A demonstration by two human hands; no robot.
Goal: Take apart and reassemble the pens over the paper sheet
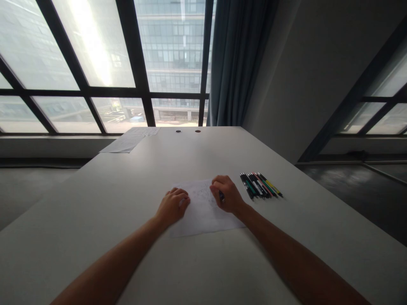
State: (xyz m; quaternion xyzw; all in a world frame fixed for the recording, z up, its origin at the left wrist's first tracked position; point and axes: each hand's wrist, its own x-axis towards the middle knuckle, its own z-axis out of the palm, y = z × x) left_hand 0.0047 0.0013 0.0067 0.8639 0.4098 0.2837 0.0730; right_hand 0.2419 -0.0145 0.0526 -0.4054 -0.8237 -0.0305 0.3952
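A white sheet of paper (200, 218) lies flat on the table in front of me, with dark pen marks across its upper middle. My left hand (173, 205) rests on the sheet's left side, fingers bent but loosely apart, holding nothing. Over the right part of the paper, my right hand (226, 194) is closed around a dark pen (221, 196). Only a small piece of that pen shows; its tip is hidden by the fingers. Just right of this hand, several pens (260, 185) lie side by side, mostly black, with green, red and yellow among them.
The white table (159, 165) stretches away toward a large window (171, 46). More paper sheets (125, 140) lie at its far left corner. Two small round fittings, one dark (178, 131) and one reddish (197, 131), sit near the far edge. A blue-grey curtain (235, 63) hangs behind.
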